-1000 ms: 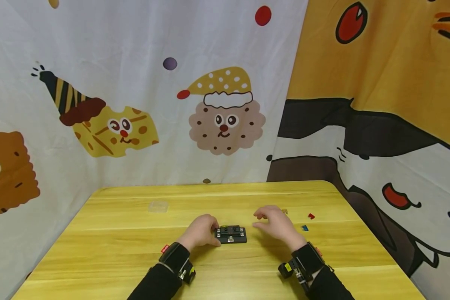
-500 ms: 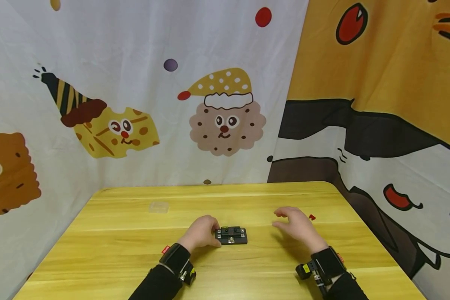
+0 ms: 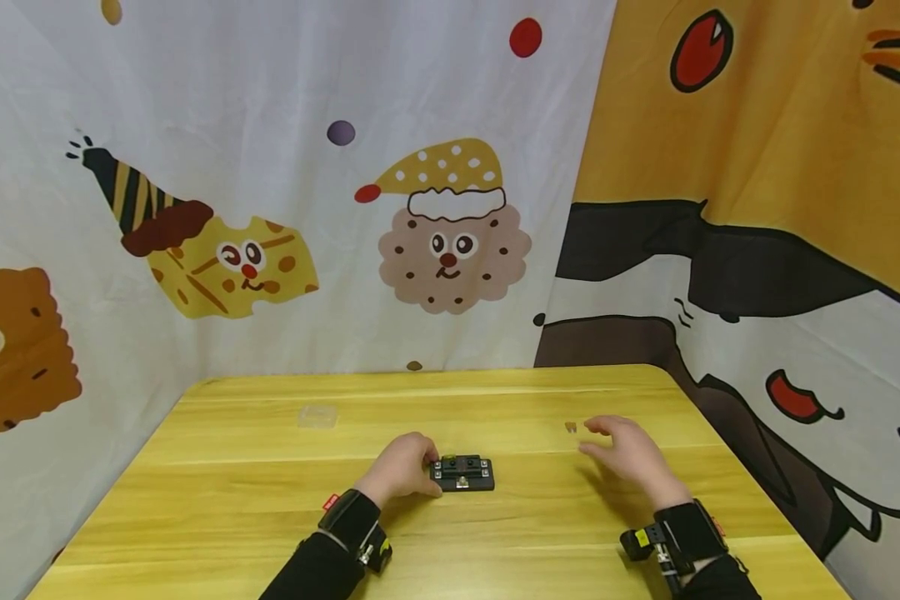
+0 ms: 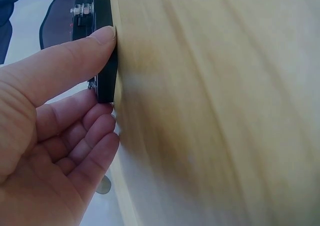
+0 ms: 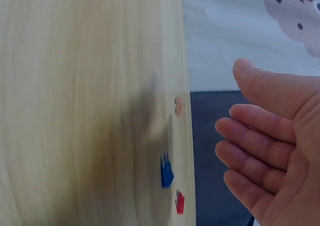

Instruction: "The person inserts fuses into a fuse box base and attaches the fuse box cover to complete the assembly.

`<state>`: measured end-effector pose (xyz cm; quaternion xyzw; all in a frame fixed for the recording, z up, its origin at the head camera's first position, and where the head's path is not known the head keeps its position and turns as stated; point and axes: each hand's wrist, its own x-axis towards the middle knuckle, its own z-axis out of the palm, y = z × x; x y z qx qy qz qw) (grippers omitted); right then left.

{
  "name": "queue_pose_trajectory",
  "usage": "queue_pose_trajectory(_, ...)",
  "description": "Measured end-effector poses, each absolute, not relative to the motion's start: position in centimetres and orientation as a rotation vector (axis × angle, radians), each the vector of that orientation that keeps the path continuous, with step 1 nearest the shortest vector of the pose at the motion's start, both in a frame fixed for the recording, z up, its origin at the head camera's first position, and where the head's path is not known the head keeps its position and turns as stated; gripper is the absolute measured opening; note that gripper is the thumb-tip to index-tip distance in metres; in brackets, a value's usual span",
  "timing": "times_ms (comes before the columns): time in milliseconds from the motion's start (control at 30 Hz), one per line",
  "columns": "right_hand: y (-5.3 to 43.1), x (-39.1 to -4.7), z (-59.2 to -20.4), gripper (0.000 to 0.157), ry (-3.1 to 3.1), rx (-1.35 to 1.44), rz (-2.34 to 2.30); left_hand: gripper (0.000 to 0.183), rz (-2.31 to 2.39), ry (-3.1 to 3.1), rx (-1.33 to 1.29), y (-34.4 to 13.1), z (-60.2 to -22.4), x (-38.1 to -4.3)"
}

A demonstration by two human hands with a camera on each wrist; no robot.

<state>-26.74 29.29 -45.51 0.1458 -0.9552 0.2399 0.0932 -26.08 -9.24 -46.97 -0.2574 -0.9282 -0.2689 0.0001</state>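
A black terminal block (image 3: 462, 473) with metal screws lies on the table in the head view. My left hand (image 3: 399, 465) grips its left end, with the thumb on the front edge and fingers behind. Right of the block, my right hand (image 3: 630, 454) hovers over the table with its fingers loosely bent and nothing between them. Just left of those fingertips is a small tan blade fuse (image 3: 571, 427). The right wrist view also shows a blue blade fuse (image 5: 166, 172) with metal prongs and a red one (image 5: 180, 202); the right hand hides both from the head view.
Toward the back left of the wooden table (image 3: 240, 467) sits a clear plastic box (image 3: 317, 417). A printed curtain (image 3: 285, 167) hangs right behind the table's far edge. Each wrist carries a strapped-on black camera.
My right hand has moved rightward from near the terminal block, past the tan fuse, and now covers the blue and red fuses in the head view. The left hand and block stay put.
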Motion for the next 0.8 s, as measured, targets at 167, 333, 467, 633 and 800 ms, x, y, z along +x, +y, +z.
queue_pose_trajectory(167,30.2,-26.8,-45.5,0.042,-2.853,0.398,0.682,0.042,-0.84,-2.916,-0.802,-9.2,-46.9,-26.1)
queue_pose_trajectory(333,30.9,-26.9,-45.5,0.043,-2.855,0.391,0.665,0.042,-0.837,-2.921,-0.788,-9.1,-46.7,-26.0)
queue_pose_trajectory(467,31.4,-27.0,-45.4,0.044,-2.864,0.353,0.667,0.042,-0.845,-2.934,-0.768,-9.1,-46.8,-26.0)
queue_pose_trajectory(633,32.1,-27.0,-45.4,0.044,-2.864,0.328,0.672,0.042,-0.848,-2.933,-0.765,-9.1,-46.8,-25.9)
queue_pose_trajectory(800,33.0,-27.3,-45.5,0.047,-2.885,0.297,0.67,0.042,-0.846,-2.924,-0.774,-9.1,-46.8,-25.8)
